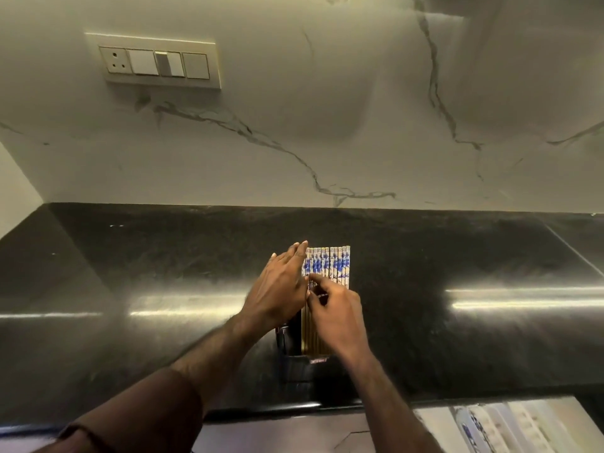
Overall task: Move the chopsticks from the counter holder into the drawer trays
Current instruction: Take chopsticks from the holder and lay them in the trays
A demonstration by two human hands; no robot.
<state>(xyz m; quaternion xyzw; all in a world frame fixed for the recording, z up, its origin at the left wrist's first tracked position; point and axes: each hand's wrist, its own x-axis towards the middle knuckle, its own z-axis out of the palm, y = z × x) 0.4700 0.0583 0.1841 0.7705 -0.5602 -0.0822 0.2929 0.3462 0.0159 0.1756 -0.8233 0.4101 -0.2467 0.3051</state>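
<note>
Several chopsticks [330, 264] with blue-and-white patterned tops stand side by side in a dark holder [300, 364] on the black counter [130, 289]. My left hand [277, 289] lies against the left side of the row, fingers stretched toward the tops. My right hand [336, 312] pinches at the chopsticks' middle with thumb and forefinger; whether it has one gripped is unclear. The open drawer [510, 426] with pale trays shows at the lower right, holding patterned pieces.
A marble-veined wall [327, 125] rises behind the counter, with a switch and socket panel [153, 62] at upper left. The counter's front edge runs just below the holder. A side wall closes the far left.
</note>
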